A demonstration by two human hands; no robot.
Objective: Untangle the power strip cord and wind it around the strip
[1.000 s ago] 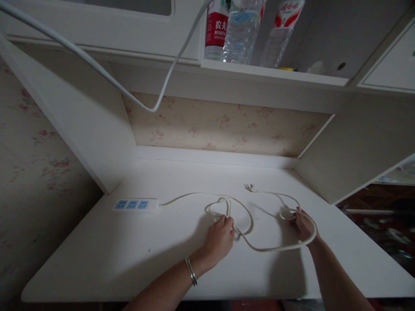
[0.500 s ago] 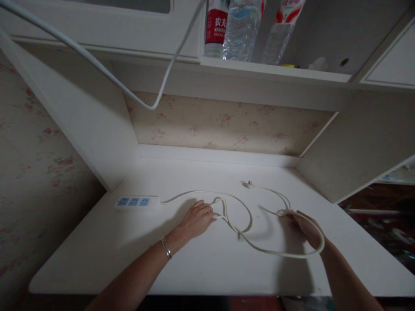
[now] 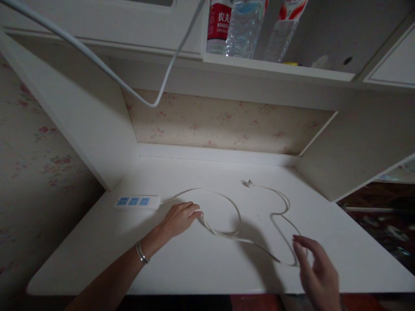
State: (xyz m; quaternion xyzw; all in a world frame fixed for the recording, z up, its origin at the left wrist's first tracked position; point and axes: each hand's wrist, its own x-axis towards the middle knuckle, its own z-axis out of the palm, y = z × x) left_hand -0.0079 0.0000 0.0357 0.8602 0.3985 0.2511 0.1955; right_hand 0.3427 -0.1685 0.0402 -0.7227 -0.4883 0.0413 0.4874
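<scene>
A white power strip with several blue socket faces lies at the left of the white desk. Its pale cord loops rightward across the top and ends in a plug near the back. My left hand, with a silver bracelet at the wrist, is closed on a bend of the cord, resting low on the desk. Over the cord's right-hand loop hovers my right hand, fingers curved and thumb apart from them; nothing shows in its grip. Part of that loop passes behind the hand.
A thick white cable hangs across the upper left, close to the camera. Plastic bottles stand on the shelf above. Side panels flank the desk, and its front edge is near me.
My left hand has drawn its bend of cord leftward and toward me. My right hand has let go of the cord and moved nearer; the right loop now lies flatter on the desk.
</scene>
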